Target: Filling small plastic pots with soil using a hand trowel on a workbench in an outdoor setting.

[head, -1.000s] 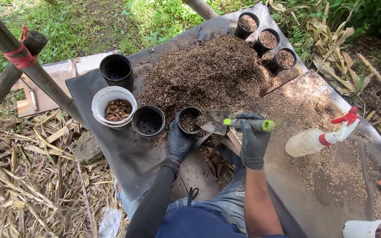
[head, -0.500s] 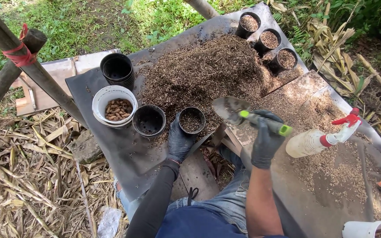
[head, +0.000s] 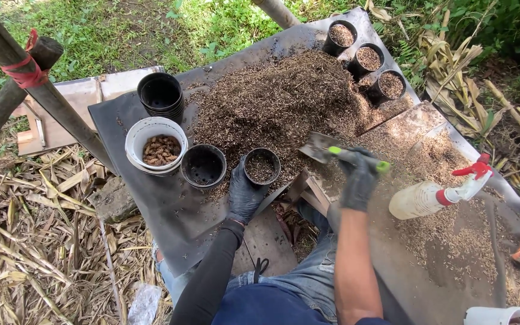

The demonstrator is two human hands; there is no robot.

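**Trowel at the heap, small pot held at the sheet's near edge**

Your left hand (head: 245,194), in a black glove, is wrapped around the side of a small black pot (head: 261,165), fingers curled on its wall. The pot stands upright on the dark sheet (head: 151,198), close to the sheet's near edge, and is partly filled with brown mix. Your right hand (head: 358,180), also gloved, is closed around the green handle of a trowel (head: 332,150); its metal blade rests at the near foot of the heap of potting mix (head: 278,102), just to the right of the pot.

To the left of the held pot stands 1 empty black pot (head: 203,165), its drain holes showing. Touching that is a white tub (head: 156,144) holding brown lumps. Behind the tub is a stack of empty black pots (head: 160,96). At the far corner of the sheet, 3 filled black pots (head: 367,58) stand in a diagonal row beside the heap.

A white spray bottle (head: 422,198) with a red trigger lies on its side near your right wrist, on a lighter panel strewn with husks. A white container's rim (head: 501,316) shows at the lower right.

The sheet has bare room along its left side and near corner. A wooden pole (head: 37,84) slants past the left edge, and dry leaves cover the ground below.
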